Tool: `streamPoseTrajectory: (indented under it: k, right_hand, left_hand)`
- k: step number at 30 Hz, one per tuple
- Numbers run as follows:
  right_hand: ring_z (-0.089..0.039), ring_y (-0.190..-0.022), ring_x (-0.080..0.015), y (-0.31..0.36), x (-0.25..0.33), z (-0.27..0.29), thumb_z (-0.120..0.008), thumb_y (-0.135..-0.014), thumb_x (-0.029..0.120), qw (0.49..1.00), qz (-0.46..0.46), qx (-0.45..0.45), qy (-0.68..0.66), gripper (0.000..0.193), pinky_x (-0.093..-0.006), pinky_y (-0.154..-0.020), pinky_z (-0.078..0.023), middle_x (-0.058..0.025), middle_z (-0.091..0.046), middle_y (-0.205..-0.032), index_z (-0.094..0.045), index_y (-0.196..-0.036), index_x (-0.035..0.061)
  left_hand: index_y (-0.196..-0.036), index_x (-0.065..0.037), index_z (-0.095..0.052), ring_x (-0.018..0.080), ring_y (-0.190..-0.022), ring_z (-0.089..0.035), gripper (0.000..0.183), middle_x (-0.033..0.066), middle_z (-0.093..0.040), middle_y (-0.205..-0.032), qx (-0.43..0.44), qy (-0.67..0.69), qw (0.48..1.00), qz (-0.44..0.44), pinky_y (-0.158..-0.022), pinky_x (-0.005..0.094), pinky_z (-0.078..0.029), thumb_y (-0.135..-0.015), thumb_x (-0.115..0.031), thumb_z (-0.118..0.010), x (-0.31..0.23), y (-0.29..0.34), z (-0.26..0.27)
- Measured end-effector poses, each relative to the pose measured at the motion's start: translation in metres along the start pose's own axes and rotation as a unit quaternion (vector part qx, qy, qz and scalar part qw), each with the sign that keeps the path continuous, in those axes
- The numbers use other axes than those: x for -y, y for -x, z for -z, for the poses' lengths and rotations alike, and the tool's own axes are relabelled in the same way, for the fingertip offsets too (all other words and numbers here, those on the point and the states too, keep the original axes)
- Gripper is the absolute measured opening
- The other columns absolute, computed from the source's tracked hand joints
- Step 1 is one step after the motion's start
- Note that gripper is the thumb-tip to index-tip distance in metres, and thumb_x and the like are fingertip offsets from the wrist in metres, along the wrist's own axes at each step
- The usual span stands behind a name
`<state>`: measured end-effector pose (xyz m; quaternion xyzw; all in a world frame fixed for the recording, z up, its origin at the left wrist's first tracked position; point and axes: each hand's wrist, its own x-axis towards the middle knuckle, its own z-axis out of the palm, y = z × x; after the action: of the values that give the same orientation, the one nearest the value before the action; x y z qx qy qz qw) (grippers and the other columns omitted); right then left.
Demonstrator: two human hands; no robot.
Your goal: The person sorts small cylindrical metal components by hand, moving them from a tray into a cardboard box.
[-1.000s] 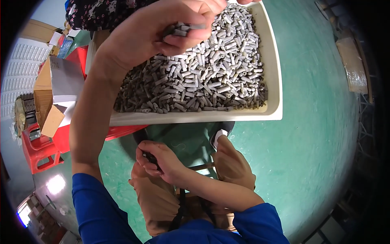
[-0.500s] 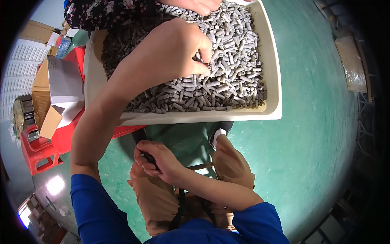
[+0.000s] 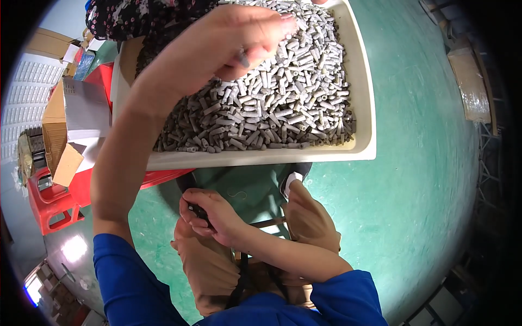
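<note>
To the left of the tray [image 3: 261,157], a red stool [image 3: 54,206] is seen, and beside it a cardboard box [image 3: 87,111] is left with its flaps apart; the inside of the box cannot be made out. Over the tray's far left corner, dark floral cloth [image 3: 147,16] is spread. Just below the tray's near edge, toward its left, the right hand [image 3: 209,214] is found with its fingers curled round a dark object [image 3: 200,212], whose exposed length is slanted from the upper left down to the right; its kind cannot be told.

Above the left half of the tray, the left hand [image 3: 239,38] is held, blurred, with a grey piece [image 3: 243,58] gripped in its curled lower fingers. The exposed end of that piece is pointed toward the tray's near edge and slightly right. Whether anything is pinched at the thumb and forefinger cannot be told. Half a second ago, this hand was lowered into the heap; it has since been raised and shifted toward the tray's far side, while the right hand has been kept in place.

The tray is filled with short grey tubes [image 3: 304,81], heaped at every angle, some with hollow ends turned upward. Well to the right of the tray, across the green floor [image 3: 424,163], a wrapped package [image 3: 473,81] is placed.
</note>
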<state>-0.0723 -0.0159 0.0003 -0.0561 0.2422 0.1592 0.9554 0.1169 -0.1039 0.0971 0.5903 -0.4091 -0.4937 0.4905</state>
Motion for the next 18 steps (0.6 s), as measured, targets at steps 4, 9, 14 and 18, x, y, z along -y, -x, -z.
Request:
streamPoseTrajectory:
  k: [4,9,14,18]
  right_hand:
    - [-0.030,-0.040,-0.0065,0.001,0.000,-0.004,-0.046,-0.091,0.020,1.000,-0.005,0.009,-0.004,0.025,-0.0215,-0.036,-0.024,-0.0052,-0.047,-0.061,-0.050,-0.073,0.0028]
    - [-0.029,-0.042,-0.0051,0.002,0.001,-0.006,-0.044,-0.093,0.023,1.000,-0.005,0.002,0.012,0.027,-0.0194,-0.036,-0.021,-0.0010,-0.042,-0.060,-0.049,-0.074,0.0046]
    - [-0.030,-0.042,-0.0051,0.002,0.001,-0.006,-0.045,-0.092,0.023,1.000,-0.005,0.000,0.021,0.027,-0.0196,-0.036,-0.021,-0.0009,-0.042,-0.060,-0.049,-0.073,0.0050]
    - [-0.029,-0.042,-0.0052,0.002,0.002,-0.005,-0.045,-0.092,0.023,1.000,-0.004,-0.011,0.026,0.027,-0.0197,-0.036,-0.021,-0.0011,-0.043,-0.060,-0.049,-0.073,0.0050]
  left_hand:
    - [-0.082,-0.001,-0.060,0.0050,-0.048,-0.032,0.008,-0.0034,-0.048,-0.061,-0.035,-0.269,0.938,-0.216,-0.043,0.0221,-0.028,-0.081,-0.009,-0.063,0.017,-0.007,-0.007]
    - [-0.086,0.000,-0.065,0.0133,-0.054,-0.053,0.011,0.0123,-0.064,-0.074,-0.069,-0.392,0.872,-0.285,-0.053,0.0261,-0.043,-0.075,-0.004,-0.066,0.020,-0.003,-0.011]
    - [-0.082,0.000,-0.062,0.0274,-0.058,-0.057,0.009,0.0128,-0.061,-0.068,-0.062,-0.452,0.839,-0.298,-0.053,0.0314,-0.044,-0.074,-0.003,-0.065,0.028,-0.006,-0.011]
    - [-0.077,0.000,-0.056,0.0231,-0.051,-0.052,0.010,0.0103,-0.053,-0.058,-0.079,-0.442,0.849,-0.279,-0.049,0.0321,-0.039,-0.075,-0.003,-0.065,0.021,-0.004,-0.012]
